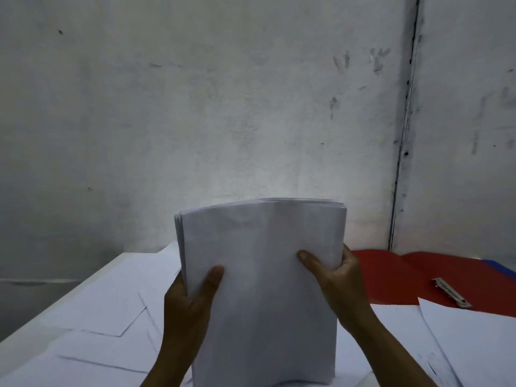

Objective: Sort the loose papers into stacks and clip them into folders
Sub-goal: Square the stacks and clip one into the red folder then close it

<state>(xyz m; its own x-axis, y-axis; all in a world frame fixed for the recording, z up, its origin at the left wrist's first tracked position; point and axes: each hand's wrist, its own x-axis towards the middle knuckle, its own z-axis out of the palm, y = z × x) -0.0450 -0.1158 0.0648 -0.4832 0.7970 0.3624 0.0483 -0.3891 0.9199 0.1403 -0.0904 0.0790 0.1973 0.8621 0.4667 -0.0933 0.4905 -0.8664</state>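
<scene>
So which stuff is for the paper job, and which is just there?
For the job: paper stack, gripped by left hand and right hand; loose sheets; red folder; metal clip.
Just there: blue folder edge; wall.

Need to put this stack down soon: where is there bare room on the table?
Little bare table: loose sheets cover the left and front. Freest patch is the open red folder, between right hand and metal clip.

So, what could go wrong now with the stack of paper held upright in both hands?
The stack is gripped only at its side edges by the left hand and right hand; its top bows, so sheets may slip or fan out. Tapped down, it might disturb the loose sheets lying underneath.
</scene>
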